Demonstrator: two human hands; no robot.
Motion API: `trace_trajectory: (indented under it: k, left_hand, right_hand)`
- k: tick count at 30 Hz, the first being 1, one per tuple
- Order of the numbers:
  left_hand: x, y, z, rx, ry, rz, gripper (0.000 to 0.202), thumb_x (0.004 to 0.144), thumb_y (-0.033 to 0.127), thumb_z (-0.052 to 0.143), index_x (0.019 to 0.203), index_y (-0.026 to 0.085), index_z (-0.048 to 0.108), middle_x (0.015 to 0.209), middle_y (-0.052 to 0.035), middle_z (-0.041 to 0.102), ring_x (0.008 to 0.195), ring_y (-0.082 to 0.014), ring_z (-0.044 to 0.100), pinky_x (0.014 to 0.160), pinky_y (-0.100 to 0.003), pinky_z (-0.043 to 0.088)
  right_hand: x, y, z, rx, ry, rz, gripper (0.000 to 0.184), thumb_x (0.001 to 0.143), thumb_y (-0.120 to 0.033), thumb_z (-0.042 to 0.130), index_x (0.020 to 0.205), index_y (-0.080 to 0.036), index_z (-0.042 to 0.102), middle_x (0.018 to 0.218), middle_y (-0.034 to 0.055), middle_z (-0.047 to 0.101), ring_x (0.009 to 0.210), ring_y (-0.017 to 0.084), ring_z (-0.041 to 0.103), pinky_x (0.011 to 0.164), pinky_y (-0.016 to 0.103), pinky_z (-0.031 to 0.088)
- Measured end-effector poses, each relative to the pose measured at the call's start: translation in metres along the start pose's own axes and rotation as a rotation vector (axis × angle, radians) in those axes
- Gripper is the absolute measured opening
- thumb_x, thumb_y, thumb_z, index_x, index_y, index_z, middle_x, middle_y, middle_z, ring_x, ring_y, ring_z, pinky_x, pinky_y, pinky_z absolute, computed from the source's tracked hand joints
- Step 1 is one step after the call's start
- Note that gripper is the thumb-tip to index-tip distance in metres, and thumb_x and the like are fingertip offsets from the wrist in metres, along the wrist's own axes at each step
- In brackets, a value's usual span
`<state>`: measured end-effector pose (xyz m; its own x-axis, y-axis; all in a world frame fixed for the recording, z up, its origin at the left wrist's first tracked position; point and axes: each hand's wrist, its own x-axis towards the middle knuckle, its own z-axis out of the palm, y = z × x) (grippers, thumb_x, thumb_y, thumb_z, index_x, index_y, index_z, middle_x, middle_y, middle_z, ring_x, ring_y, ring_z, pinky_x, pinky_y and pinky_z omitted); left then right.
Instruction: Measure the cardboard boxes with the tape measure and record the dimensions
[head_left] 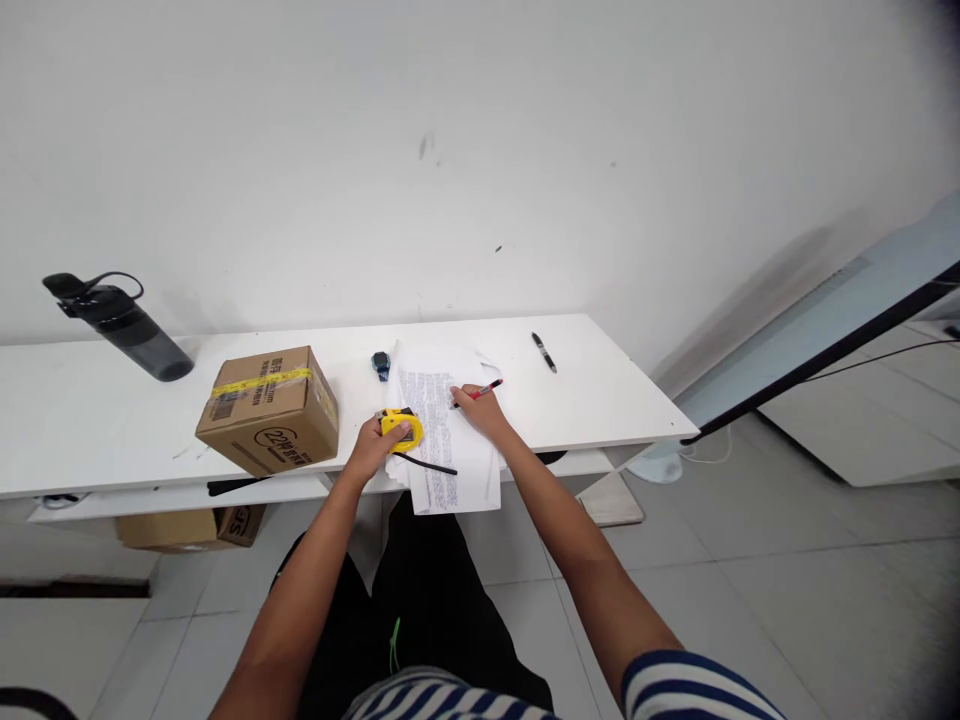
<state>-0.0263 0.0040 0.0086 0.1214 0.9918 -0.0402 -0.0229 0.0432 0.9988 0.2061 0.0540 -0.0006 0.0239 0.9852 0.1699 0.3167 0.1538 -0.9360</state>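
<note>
A person bends to paperwork, the papers (478,478) overhanging the near edge of a white table (607,400). The right hand (484,410) is clamped on a red-and-black pen (490,387) over the top sheet; the left hand (367,452) grips a yellow tape measure (403,430) at the papers' left edge. Writing appears under way: dense text fills the sheet's left and middle, its right side looks blank, and how much remains cannot be told. Left of the papers stand a cardboard box (274,415) and, nearer, a watch (381,364); right of them lies a second pen (544,352).
</note>
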Motion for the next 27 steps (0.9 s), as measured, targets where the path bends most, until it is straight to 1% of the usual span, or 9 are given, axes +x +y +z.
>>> trace_trajectory:
  k: [6,12,14,19,23,27]
  left_hand:
    - [-0.0022,-0.0009,0.0007,0.005,0.007,0.012,0.061,0.062,0.056,0.081,0.101,0.009,0.072,0.096,-0.0122,0.074,0.082,-0.0221,0.069,0.076,-0.033,0.055]
    - [-0.0043,0.0024,0.0018,-0.001,-0.020,0.013,0.058,0.063,0.058,0.079,0.094,0.009,0.071,0.088,-0.0108,0.074,0.078,-0.0210,0.068,0.075,-0.031,0.054]
    - [-0.0045,0.0027,0.0019,-0.003,-0.010,0.021,0.059,0.062,0.058,0.079,0.094,0.009,0.071,0.086,-0.0101,0.074,0.077,-0.0207,0.068,0.074,-0.032,0.054]
    - [-0.0043,0.0005,0.0008,0.027,0.019,0.009,0.060,0.061,0.058,0.080,0.095,0.009,0.071,0.088,-0.0102,0.073,0.076,-0.0204,0.068,0.074,-0.032,0.054]
    - [-0.0045,-0.0002,0.0004,0.046,0.025,0.035,0.060,0.063,0.060,0.078,0.097,0.011,0.070,0.092,-0.0099,0.074,0.078,-0.0202,0.068,0.074,-0.031,0.054]
    - [-0.0042,-0.0009,-0.0001,0.059,0.023,0.038,0.060,0.064,0.060,0.077,0.097,0.011,0.070,0.092,-0.0097,0.073,0.078,-0.0198,0.067,0.073,-0.031,0.055]
  right_hand:
    - [-0.0020,-0.0016,0.0019,-0.013,-0.029,0.016,0.033,0.080,-0.043,0.054,0.055,-0.021,0.050,0.061,-0.0014,0.056,0.062,0.014,0.048,0.063,0.028,0.036]
    - [-0.0030,-0.0020,0.0017,-0.020,-0.007,0.024,0.035,0.080,-0.044,0.053,0.054,-0.021,0.051,0.055,-0.0027,0.050,0.060,0.014,0.044,0.061,0.028,0.035]
    - [-0.0033,-0.0016,0.0018,-0.019,0.001,0.025,0.035,0.080,-0.045,0.053,0.055,-0.021,0.052,0.056,-0.0025,0.051,0.061,0.014,0.045,0.062,0.028,0.036]
    - [-0.0043,-0.0012,0.0024,-0.016,0.025,0.020,0.035,0.081,-0.045,0.052,0.055,-0.021,0.052,0.060,-0.0014,0.055,0.064,0.015,0.049,0.065,0.029,0.038]
    - [-0.0048,-0.0015,0.0027,-0.018,0.035,0.015,0.036,0.082,-0.046,0.050,0.056,-0.021,0.052,0.062,-0.0005,0.058,0.066,0.016,0.051,0.067,0.029,0.039]
    - [-0.0049,-0.0027,0.0021,-0.029,0.016,0.011,0.035,0.081,-0.046,0.050,0.056,-0.021,0.051,0.059,-0.0009,0.055,0.064,0.016,0.049,0.065,0.028,0.038]
